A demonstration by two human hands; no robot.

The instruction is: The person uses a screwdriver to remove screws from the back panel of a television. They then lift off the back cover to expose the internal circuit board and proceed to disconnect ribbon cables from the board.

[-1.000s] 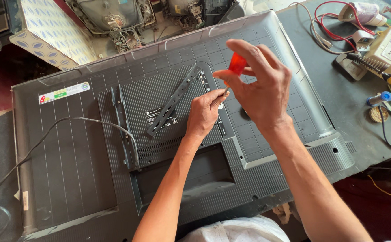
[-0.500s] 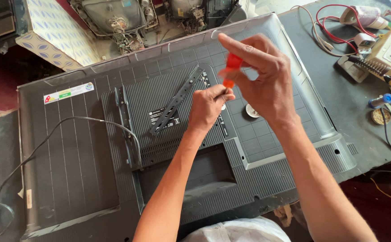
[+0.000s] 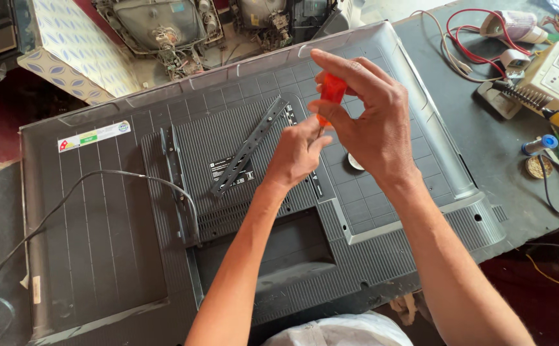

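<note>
We see the right hand point(image 3: 372, 128) closed around the orange handle of a screwdriver point(image 3: 329, 96), thumb and fingers wrapped on it, with the tool standing nearly upright over the back of a flat television point(image 3: 132, 256) that lies face down on the desk point(image 3: 497, 160). Just below and to the left of that hand, the left hand point(image 3: 295, 154) is pinched shut near the lower shaft of the screwdriver — whether it grips the tip or a small screw we cannot tell. To the left of the left hand lie 2 black mounting brackets point(image 3: 247, 147), one slanted, one running straight down the panel. A black cable point(image 3: 100, 186) loops across the panel further left. Right of the right hand, well apart on the desk, sit a cream switch box point(image 3: 558, 80) and a soldering iron point(image 3: 548, 109) — red wires trail above them.
</note>
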